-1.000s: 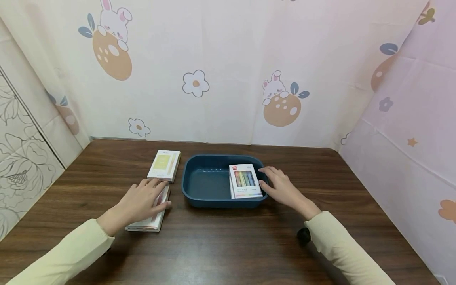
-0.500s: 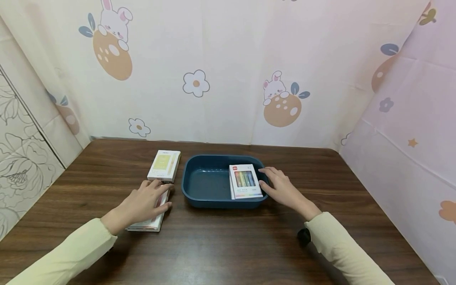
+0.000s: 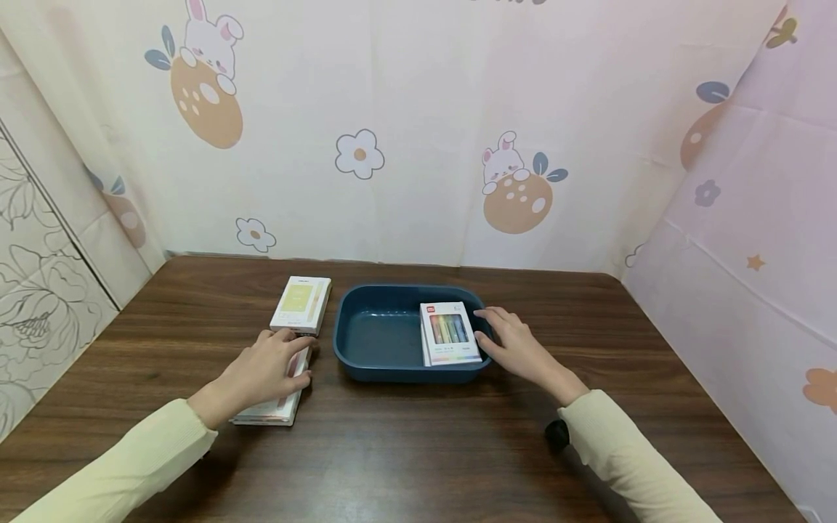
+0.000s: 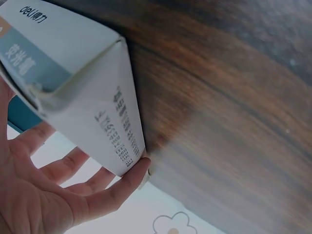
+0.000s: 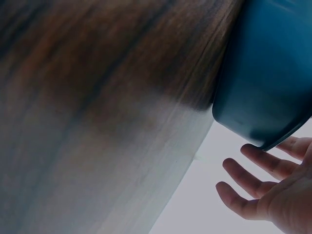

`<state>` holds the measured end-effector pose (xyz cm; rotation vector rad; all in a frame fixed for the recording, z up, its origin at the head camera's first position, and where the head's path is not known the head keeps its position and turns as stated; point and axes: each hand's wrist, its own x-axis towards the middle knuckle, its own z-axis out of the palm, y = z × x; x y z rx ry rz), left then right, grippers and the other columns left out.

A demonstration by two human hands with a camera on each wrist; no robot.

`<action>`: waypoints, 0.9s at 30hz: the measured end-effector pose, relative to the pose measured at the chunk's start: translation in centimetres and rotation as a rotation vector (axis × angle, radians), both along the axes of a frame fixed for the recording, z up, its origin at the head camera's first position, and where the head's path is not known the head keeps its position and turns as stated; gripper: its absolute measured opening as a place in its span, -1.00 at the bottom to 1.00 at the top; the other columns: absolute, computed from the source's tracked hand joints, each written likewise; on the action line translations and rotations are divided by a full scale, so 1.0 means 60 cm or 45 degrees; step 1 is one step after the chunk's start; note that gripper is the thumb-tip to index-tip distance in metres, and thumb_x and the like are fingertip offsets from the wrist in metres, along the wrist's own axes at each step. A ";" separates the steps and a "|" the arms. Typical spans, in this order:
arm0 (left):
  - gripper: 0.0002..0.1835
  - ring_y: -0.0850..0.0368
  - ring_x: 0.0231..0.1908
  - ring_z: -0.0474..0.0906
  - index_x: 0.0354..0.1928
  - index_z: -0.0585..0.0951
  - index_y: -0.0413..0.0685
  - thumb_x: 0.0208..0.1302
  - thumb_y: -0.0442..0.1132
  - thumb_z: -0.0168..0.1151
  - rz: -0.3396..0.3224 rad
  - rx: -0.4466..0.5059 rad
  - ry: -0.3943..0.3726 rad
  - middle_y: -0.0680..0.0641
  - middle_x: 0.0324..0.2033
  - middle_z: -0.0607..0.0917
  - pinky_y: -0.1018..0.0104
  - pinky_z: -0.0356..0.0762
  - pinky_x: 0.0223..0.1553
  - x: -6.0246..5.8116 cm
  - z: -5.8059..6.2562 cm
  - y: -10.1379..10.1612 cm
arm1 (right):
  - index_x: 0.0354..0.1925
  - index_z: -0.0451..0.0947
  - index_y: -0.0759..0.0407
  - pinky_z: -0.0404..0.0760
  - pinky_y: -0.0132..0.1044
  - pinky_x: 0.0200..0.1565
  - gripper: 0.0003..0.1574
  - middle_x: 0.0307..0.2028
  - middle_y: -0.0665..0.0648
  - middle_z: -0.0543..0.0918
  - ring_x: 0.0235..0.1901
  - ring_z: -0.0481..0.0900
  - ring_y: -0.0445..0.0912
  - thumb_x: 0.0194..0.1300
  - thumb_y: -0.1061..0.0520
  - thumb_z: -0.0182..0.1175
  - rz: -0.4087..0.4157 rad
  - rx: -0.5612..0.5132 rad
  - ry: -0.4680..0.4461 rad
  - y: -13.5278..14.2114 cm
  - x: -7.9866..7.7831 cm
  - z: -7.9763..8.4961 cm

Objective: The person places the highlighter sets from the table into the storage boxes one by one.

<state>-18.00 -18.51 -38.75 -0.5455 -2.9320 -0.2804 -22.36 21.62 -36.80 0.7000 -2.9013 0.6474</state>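
My left hand (image 3: 261, 370) lies over a flat white box (image 3: 271, 412) left of the tray, fingers spread toward its far end and thumb along its right edge. In the left wrist view, this highlighter box (image 4: 97, 126) has "deli" lettering, and a fingertip touches its lower corner. Most of its top is hidden under the hand. My right hand (image 3: 513, 345) rests with loose fingers at the right rim of a dark blue tray (image 3: 386, 374). Inside the tray's right side, a white box with a window of coloured sticks (image 3: 451, 349) leans on another box. In the right wrist view, fingertips meet the tray's edge (image 5: 268, 73).
Beyond my left hand lies a white box with a yellow-green panel (image 3: 299, 301), on top of another. The brown wooden table (image 3: 418, 457) ends at a patterned curtain (image 3: 418, 203). A black wrist device (image 3: 557, 434) sits below the right cuff.
My left hand has shifted slightly to the right over the white box, and its thumb has drawn in a little. The right hand, tray and boxes stay in place.
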 end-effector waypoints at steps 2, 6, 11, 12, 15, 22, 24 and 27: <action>-0.46 -0.21 -0.22 0.45 0.04 0.55 0.02 -0.06 0.01 0.27 0.005 0.010 -0.001 -0.16 -0.14 0.58 -0.02 0.48 -0.44 -0.001 -0.001 0.000 | 0.22 0.29 0.22 0.24 0.31 0.05 -0.44 0.21 0.29 0.34 0.15 0.30 0.24 0.34 -0.01 -0.02 -0.003 -0.003 -0.003 0.000 0.001 0.001; -0.47 -0.20 -0.23 0.45 0.02 0.56 0.03 -0.08 -0.01 0.28 0.012 0.023 -0.011 -0.16 -0.14 0.58 -0.02 0.47 -0.41 -0.002 0.000 0.001 | 0.22 0.29 0.23 0.24 0.32 0.05 -0.43 0.21 0.30 0.33 0.15 0.30 0.24 0.34 -0.01 -0.02 -0.003 0.000 -0.003 -0.001 0.002 0.001; -0.47 -0.20 -0.22 0.44 0.01 0.58 0.03 -0.10 -0.02 0.29 0.025 0.029 -0.028 -0.16 -0.12 0.58 -0.02 0.45 -0.41 -0.003 0.003 0.003 | 0.23 0.28 0.22 0.22 0.32 0.06 -0.42 0.22 0.30 0.32 0.16 0.28 0.24 0.34 -0.02 -0.03 -0.009 -0.001 -0.021 0.000 0.002 0.002; -0.47 -0.20 -0.21 0.44 0.02 0.58 0.03 -0.10 -0.02 0.30 0.029 0.028 -0.032 -0.17 -0.11 0.58 -0.03 0.45 -0.41 -0.003 0.004 0.004 | 0.23 0.28 0.22 0.22 0.32 0.06 -0.42 0.22 0.30 0.32 0.17 0.28 0.24 0.34 -0.02 -0.03 -0.009 -0.002 -0.023 -0.001 0.002 0.003; -0.47 -0.23 -0.19 0.45 0.01 0.59 0.04 -0.11 -0.02 0.30 0.035 0.021 -0.040 -0.19 -0.08 0.58 -0.05 0.45 -0.40 -0.003 0.007 0.004 | 0.23 0.29 0.22 0.22 0.30 0.07 -0.42 0.22 0.29 0.32 0.17 0.28 0.23 0.34 -0.02 -0.03 -0.007 -0.006 -0.023 -0.001 0.002 0.003; -0.45 -0.19 -0.24 0.45 0.02 0.59 0.05 -0.13 -0.03 0.33 0.029 0.000 -0.013 -0.19 -0.16 0.59 0.02 0.43 -0.46 -0.008 0.020 0.004 | 0.22 0.29 0.24 0.24 0.30 0.05 -0.42 0.21 0.30 0.33 0.15 0.30 0.23 0.34 -0.02 -0.02 -0.003 -0.004 -0.001 -0.001 0.001 0.001; -0.45 -0.17 -0.26 0.45 0.03 0.59 0.05 -0.13 -0.03 0.33 0.025 0.003 -0.003 -0.17 -0.19 0.59 0.05 0.42 -0.48 -0.010 0.026 0.005 | 0.22 0.30 0.24 0.24 0.30 0.05 -0.42 0.21 0.30 0.33 0.15 0.30 0.23 0.34 -0.02 -0.02 -0.005 -0.002 0.002 -0.001 0.000 0.001; -0.44 -0.16 -0.26 0.44 0.04 0.58 0.06 -0.12 -0.02 0.32 0.024 0.004 0.007 -0.14 -0.23 0.59 0.06 0.42 -0.47 -0.014 0.037 0.007 | 0.22 0.30 0.24 0.25 0.28 0.05 -0.42 0.20 0.30 0.34 0.15 0.30 0.22 0.34 -0.02 -0.02 -0.003 0.000 0.004 -0.001 0.000 0.001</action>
